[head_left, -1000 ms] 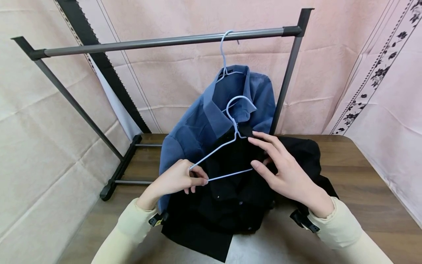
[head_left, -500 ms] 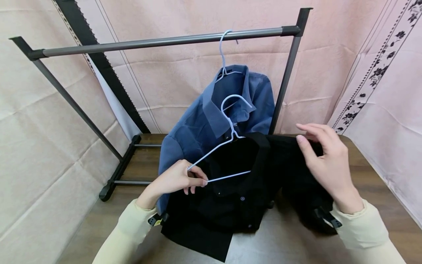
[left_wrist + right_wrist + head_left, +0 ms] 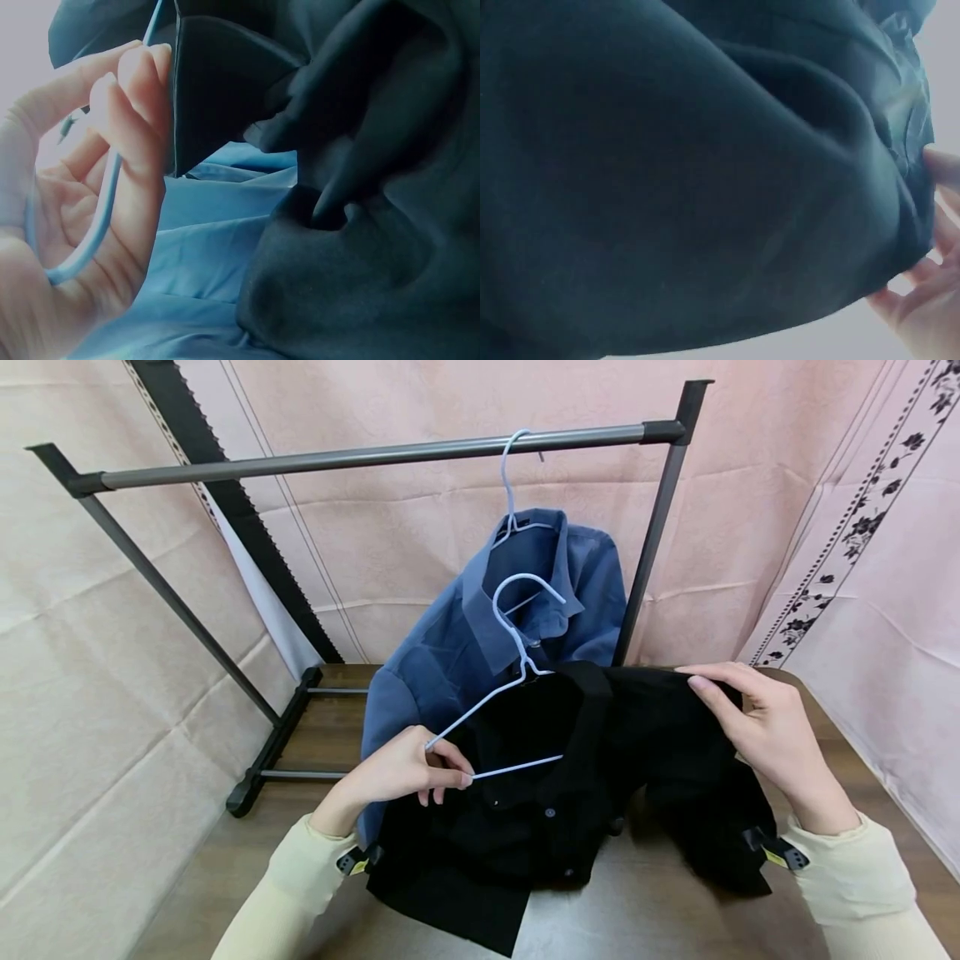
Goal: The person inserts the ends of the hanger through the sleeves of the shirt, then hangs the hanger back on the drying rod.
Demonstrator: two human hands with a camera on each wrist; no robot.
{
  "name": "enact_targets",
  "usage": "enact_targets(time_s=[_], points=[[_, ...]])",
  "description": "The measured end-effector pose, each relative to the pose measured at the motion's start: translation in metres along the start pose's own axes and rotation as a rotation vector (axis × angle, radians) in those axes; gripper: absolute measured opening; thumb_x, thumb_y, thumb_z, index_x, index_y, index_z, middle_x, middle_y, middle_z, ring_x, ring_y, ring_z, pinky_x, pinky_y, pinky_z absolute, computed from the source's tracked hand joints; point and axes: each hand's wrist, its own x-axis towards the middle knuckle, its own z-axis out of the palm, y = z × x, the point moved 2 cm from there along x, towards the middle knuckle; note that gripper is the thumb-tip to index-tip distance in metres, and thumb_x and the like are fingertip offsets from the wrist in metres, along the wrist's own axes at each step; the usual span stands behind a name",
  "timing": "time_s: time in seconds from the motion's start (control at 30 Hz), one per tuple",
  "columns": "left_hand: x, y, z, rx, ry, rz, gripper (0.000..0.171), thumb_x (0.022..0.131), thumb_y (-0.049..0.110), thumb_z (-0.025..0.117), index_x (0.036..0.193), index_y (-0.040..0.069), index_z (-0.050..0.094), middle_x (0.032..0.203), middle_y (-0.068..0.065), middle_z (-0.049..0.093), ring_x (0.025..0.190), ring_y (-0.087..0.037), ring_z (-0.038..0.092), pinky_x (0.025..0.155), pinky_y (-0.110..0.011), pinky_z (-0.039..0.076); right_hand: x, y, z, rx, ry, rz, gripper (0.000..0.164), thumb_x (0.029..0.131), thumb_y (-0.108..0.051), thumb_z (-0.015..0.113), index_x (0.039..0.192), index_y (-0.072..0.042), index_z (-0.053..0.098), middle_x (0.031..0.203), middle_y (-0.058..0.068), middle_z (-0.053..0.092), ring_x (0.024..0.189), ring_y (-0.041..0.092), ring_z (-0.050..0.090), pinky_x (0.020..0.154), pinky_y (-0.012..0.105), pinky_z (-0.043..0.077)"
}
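Observation:
My left hand (image 3: 412, 764) grips the left end of a light blue wire hanger (image 3: 480, 710); in the left wrist view its bent corner (image 3: 90, 240) lies across the palm. The hanger's right part goes into the neck of a black shirt (image 3: 517, 827), and its hook stands up free above the collar. My right hand (image 3: 765, 718) pinches the black shirt's right shoulder between thumb and fingers and holds it stretched out to the side. Black cloth (image 3: 690, 195) fills most of the right wrist view, with the fingers at its right edge.
A blue shirt (image 3: 427, 668) hangs on another hanger (image 3: 507, 485) from the bar of a grey clothes rack (image 3: 315, 462) right behind the black shirt. The rack's black foot (image 3: 273, 743) stands on the wooden table (image 3: 832, 860). Pale cloth drapes (image 3: 375, 543) enclose the back and sides.
My right hand has moved right from the collar to the black shirt's shoulder and taken hold there. The collar now lies over the hanger's right side. My left hand has stayed in place.

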Motion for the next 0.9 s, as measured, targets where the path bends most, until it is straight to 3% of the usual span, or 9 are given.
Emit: enact_targets(time_s=[0.1,0.33,0.5,0.6,0.73,0.9], points=[[0.001,0.002,0.001,0.003,-0.011,0.007,0.008,0.094,0.019,0.072,0.095,0.018,0.080,0.070,-0.007,0.071,0.057,-0.022,0.065,0.051,-0.038,0.056,0.010,-0.011,0.003,0.005,0.006,-0.075,0.022,0.088,0.007,0.072,0.105,-0.006,0.078,0.099,0.001,0.074,0.100,-0.002,0.062,0.090,0.014,0.042],[0.008,0.007,0.008,0.031,-0.024,0.027,0.008,0.095,0.021,0.071,0.093,0.020,0.080,0.068,-0.003,0.069,0.056,-0.020,0.065,0.050,-0.039,0.056,0.034,-0.054,0.025,0.036,-0.051,-0.257,0.016,0.098,-0.009,0.066,0.108,-0.009,0.078,0.102,0.002,0.075,0.101,0.010,0.063,0.093,0.021,0.040],[0.013,0.009,0.017,0.023,-0.029,0.045,0.008,0.094,0.022,0.072,0.093,0.022,0.079,0.068,0.000,0.070,0.057,-0.021,0.066,0.051,-0.036,0.056,0.039,-0.085,0.046,0.070,-0.067,-0.362,0.031,0.107,-0.028,0.054,0.111,-0.006,0.075,0.108,0.006,0.073,0.102,0.020,0.064,0.097,0.021,0.043],[0.014,0.007,0.021,0.004,-0.027,0.054,0.007,0.094,0.021,0.073,0.092,0.021,0.079,0.070,0.000,0.070,0.058,-0.022,0.066,0.051,-0.036,0.056,0.040,-0.097,0.053,0.051,-0.072,-0.406,0.031,0.107,-0.026,0.052,0.112,-0.004,0.073,0.110,0.007,0.072,0.104,0.023,0.065,0.099,0.022,0.044],[0.014,0.002,0.024,-0.037,-0.027,0.060,0.007,0.094,0.020,0.073,0.092,0.018,0.080,0.070,-0.002,0.070,0.058,-0.023,0.066,0.051,-0.035,0.055,0.040,-0.103,0.050,0.002,-0.083,-0.389,0.034,0.107,-0.030,0.051,0.117,-0.004,0.072,0.114,0.008,0.071,0.106,0.025,0.065,0.102,0.023,0.042],[0.014,-0.003,0.024,-0.089,-0.035,0.066,0.008,0.093,0.021,0.073,0.093,0.016,0.079,0.072,-0.005,0.071,0.059,-0.027,0.066,0.051,-0.036,0.056,0.039,-0.100,0.022,-0.064,-0.077,-0.254,0.042,0.105,-0.040,0.054,0.126,-0.008,0.071,0.120,0.004,0.070,0.112,0.018,0.063,0.103,0.019,0.040]])
